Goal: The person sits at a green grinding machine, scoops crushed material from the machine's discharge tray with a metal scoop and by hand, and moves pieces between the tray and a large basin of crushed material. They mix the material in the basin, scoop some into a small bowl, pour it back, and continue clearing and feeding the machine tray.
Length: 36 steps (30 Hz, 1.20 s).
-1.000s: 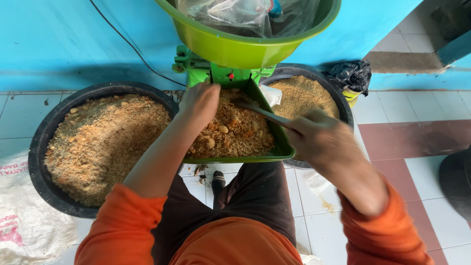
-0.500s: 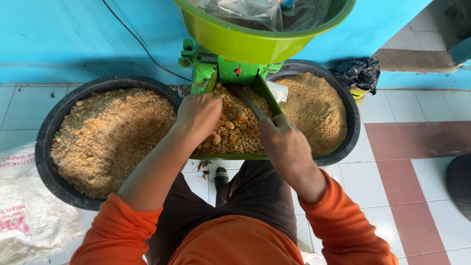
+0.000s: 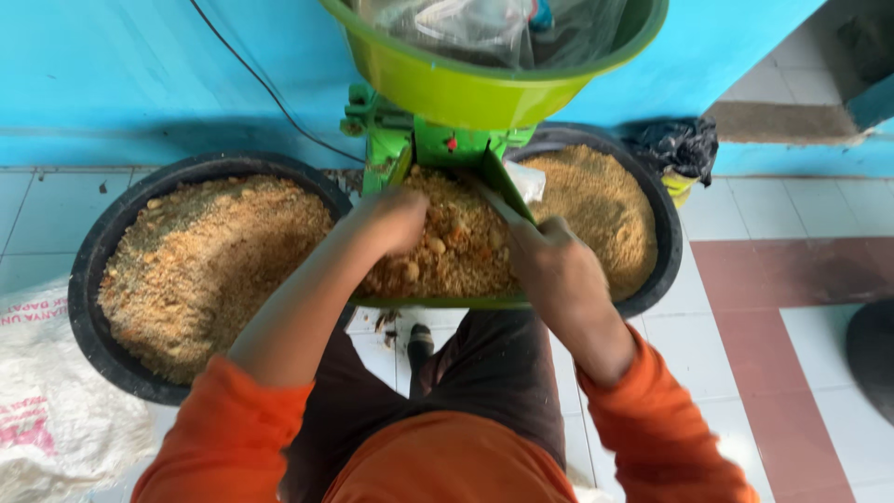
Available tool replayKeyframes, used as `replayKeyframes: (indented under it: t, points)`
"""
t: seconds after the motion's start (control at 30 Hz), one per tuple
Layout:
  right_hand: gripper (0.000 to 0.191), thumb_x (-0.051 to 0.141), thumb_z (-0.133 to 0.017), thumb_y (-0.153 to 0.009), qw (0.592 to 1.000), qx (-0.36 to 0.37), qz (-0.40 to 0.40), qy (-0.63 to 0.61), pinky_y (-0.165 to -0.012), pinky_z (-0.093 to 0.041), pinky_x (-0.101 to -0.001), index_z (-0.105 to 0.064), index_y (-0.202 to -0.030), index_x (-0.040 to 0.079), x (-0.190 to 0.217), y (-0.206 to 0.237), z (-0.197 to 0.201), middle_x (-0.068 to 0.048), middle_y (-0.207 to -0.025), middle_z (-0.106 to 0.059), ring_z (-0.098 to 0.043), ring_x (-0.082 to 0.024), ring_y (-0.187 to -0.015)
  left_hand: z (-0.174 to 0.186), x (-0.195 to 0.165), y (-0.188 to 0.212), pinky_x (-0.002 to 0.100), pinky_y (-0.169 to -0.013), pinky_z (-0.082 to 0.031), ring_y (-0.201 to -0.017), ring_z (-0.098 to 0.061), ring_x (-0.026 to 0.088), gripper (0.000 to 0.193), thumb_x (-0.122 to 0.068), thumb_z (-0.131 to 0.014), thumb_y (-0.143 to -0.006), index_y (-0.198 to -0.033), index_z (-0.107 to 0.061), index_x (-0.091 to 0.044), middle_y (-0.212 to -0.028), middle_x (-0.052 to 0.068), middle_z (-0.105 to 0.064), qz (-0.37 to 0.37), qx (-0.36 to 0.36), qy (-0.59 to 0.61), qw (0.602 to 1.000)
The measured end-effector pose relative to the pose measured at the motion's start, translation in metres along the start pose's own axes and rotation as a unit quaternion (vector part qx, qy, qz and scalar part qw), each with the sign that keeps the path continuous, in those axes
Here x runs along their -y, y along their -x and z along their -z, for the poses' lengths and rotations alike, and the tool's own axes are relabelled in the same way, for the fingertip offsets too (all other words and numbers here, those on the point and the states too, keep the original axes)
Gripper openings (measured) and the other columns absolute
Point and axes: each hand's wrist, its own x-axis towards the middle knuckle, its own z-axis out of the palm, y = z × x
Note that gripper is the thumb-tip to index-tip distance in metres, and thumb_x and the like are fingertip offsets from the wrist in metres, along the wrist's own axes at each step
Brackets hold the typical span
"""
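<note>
Coarse tan crumbly meal (image 3: 456, 256) heaped in green metal chute (image 3: 438, 300), long axis running far to near, left hand (image 3: 396, 219) cupped into meal, right hand (image 3: 549, 265) gripping thin blade (image 3: 498, 200), round black tubs (image 3: 112, 233) left and right.

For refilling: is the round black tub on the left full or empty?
Nearly full: brown crumbly meal covers the round black tub almost to its rim.

**Tiled floor and the items resting on it**

Pale tiled floor (image 3: 801, 233) with a reddish-brown band at right. Directly on it: a black basin (image 3: 93, 270) of coarse brown meal at left, a second black basin (image 3: 663, 251) at right, a white woven sack (image 3: 56, 428) at lower left, and a crumpled black bag (image 3: 680, 144), apparently plastic, against the blue wall.
</note>
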Motion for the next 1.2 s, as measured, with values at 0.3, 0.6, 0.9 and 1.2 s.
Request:
replayKeyframes:
  t: [0.3,0.6,0.9,1.2]
  points:
    - [0.007,0.014,-0.071,-0.095,0.999,-0.014,0.032,-0.009,-0.056,-0.057,-0.0396,-0.072,-0.098,0.008,0.012,0.004,0.029,-0.014,-0.081,-0.065,-0.068,-0.029,-0.062,-0.016,-0.008,0.068,0.051,-0.089,-0.055,-0.108,-0.068,0.035,0.048,-0.004,-0.057,-0.086,-0.134,-0.061,-0.005,-0.124,0.016,-0.068,-0.101,-0.206,0.033,0.973]
    - [0.007,0.007,-0.068,-0.093,0.997,-0.031,0.058,0.042,-0.056,-0.059,-0.0394,-0.063,-0.089,0.005,0.043,0.013,0.030,-0.014,-0.080,-0.061,-0.069,-0.027,-0.068,-0.022,-0.021,0.087,0.050,-0.077,-0.060,-0.094,-0.073,0.035,0.050,-0.005,-0.056,-0.089,-0.139,-0.058,-0.007,-0.138,0.012,-0.060,-0.045,-0.200,-0.007,0.979]
    - [0.009,0.008,-0.068,-0.094,0.995,-0.042,0.045,0.079,-0.054,-0.058,-0.0391,-0.061,-0.089,0.007,0.041,0.015,0.020,-0.013,-0.078,-0.060,-0.068,-0.026,-0.064,-0.019,-0.027,0.094,0.048,-0.082,-0.058,-0.101,-0.071,0.032,0.057,-0.011,-0.063,-0.084,-0.140,-0.054,-0.008,-0.143,0.010,-0.056,-0.033,-0.196,-0.023,0.980]
    - [0.008,0.011,-0.068,-0.096,0.998,-0.030,0.038,0.028,-0.049,-0.057,-0.0384,-0.067,-0.092,0.004,0.035,0.008,0.022,-0.013,-0.077,-0.063,-0.066,-0.026,-0.056,-0.021,-0.027,0.096,0.048,-0.088,-0.058,-0.106,-0.071,0.030,0.044,-0.012,-0.058,-0.096,-0.140,-0.057,-0.008,-0.143,0.010,-0.059,-0.030,-0.214,-0.009,0.976]
